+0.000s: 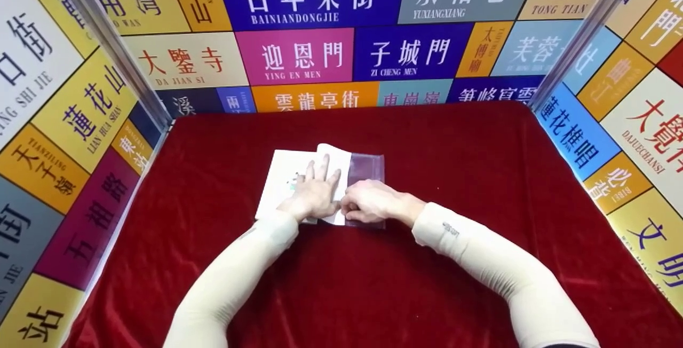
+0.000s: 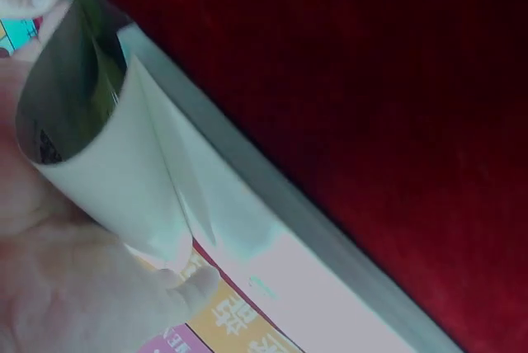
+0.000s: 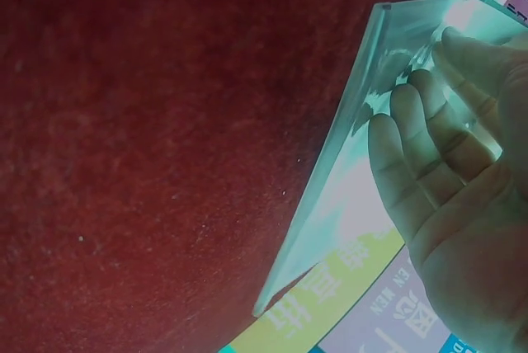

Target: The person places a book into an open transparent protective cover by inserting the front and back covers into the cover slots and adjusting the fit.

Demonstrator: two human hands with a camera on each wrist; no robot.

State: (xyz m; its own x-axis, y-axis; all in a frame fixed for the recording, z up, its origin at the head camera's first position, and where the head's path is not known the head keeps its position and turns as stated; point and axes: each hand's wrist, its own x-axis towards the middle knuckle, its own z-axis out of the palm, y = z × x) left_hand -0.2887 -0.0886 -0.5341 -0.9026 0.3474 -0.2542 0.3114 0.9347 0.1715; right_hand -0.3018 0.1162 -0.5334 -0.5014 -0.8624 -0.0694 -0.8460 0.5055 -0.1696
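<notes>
A thin white book [image 1: 273, 180] with a small printed picture lies on the table, and a clear plastic book cover [image 1: 368, 164] sticks out on its right. My left hand [image 1: 315, 193] rests on the white pages with its fingers spread. One white leaf [image 2: 107, 184] bends up in a curl, its inner side dark, in the left wrist view. At the border between white leaf and plastic, my right hand [image 1: 371, 201] pinches the plastic cover with curled fingers. In the right wrist view, its fingers [image 3: 400, 155] lie against the shiny plastic; the exact contact is partly hidden.
Dark red velvet cloth [image 1: 341, 284] covers the table. Panels [image 1: 296, 60] with colourful place-name signs stand at the back and both sides, joined by metal corner posts [image 1: 125, 60]. Pale sleeves [image 1: 224, 284] cover both forearms.
</notes>
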